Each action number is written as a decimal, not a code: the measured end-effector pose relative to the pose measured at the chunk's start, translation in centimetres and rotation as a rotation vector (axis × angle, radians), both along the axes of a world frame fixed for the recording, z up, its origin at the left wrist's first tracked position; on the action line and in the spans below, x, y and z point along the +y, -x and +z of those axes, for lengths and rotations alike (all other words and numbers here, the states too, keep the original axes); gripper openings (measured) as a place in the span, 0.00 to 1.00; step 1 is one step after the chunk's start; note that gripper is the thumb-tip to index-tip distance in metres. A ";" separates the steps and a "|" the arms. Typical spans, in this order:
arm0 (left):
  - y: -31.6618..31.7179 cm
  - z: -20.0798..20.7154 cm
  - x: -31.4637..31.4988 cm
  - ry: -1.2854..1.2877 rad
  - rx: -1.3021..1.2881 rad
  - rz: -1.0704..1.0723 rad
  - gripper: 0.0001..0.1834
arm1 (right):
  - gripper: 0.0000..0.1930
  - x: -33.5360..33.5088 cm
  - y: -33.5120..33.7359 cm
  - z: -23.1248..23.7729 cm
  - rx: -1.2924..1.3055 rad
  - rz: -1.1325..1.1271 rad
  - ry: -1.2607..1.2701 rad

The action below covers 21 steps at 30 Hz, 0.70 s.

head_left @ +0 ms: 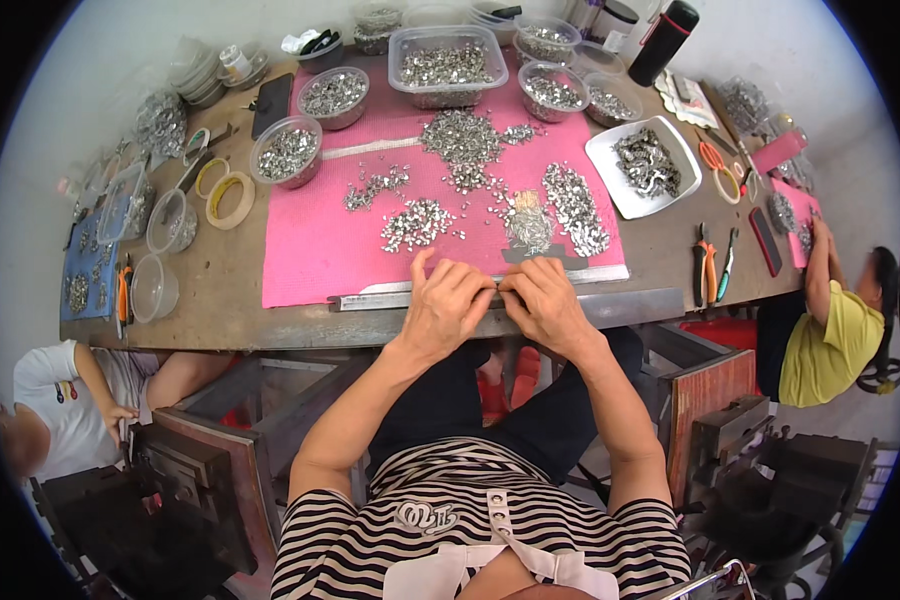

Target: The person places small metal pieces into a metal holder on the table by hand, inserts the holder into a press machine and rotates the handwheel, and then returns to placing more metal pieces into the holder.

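Observation:
At the front edge of the pink mat [310,240], my left hand [444,303] and my right hand [545,302] meet with fingertips nearly touching. Both have their fingers curled into a pinch; whatever lies between them is too small to make out. Under and beside them a long metal strip [370,301] runs along the table edge. Just beyond my right hand is a pile of thin silvery pins [531,232] on a grey piece [567,260]. Small shiny metal pieces [417,224] lie in a heap past my left hand, and another heap [575,210] spreads at the right.
Tubs of metal pieces [442,40] line the back. A white tray [630,205] holds dark metal parts. Pliers [705,265] and tape rolls [232,200] flank the mat. Other people sit left [80,410] and right [830,340]. A black flask [664,42] stands back right.

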<state>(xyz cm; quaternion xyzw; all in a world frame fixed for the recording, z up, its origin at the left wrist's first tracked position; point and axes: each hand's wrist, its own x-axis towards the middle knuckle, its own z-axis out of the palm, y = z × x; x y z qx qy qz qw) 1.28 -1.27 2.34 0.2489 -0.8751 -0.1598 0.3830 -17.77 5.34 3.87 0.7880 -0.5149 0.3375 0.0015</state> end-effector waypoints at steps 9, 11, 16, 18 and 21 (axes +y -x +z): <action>-0.1 -0.2 -6.2 0.086 -0.166 0.193 0.06 | 0.06 -5.2 -0.5 -1.2 -0.090 -0.128 -0.043; 0.1 0.1 -6.4 0.125 -0.215 0.172 0.06 | 0.05 -6.4 -1.1 -1.8 -0.064 -0.160 -0.018; -0.8 -0.1 -6.6 0.112 -0.195 0.145 0.06 | 0.05 -7.6 -1.8 -2.2 -0.036 -0.156 -0.011; -1.5 0.3 -6.2 0.080 -0.166 0.141 0.06 | 0.05 -7.8 -2.0 -2.4 -0.035 -0.143 -0.015; -2.2 0.9 -5.4 0.048 -0.174 0.144 0.06 | 0.05 -8.1 -2.4 -2.4 0.008 -0.149 -0.015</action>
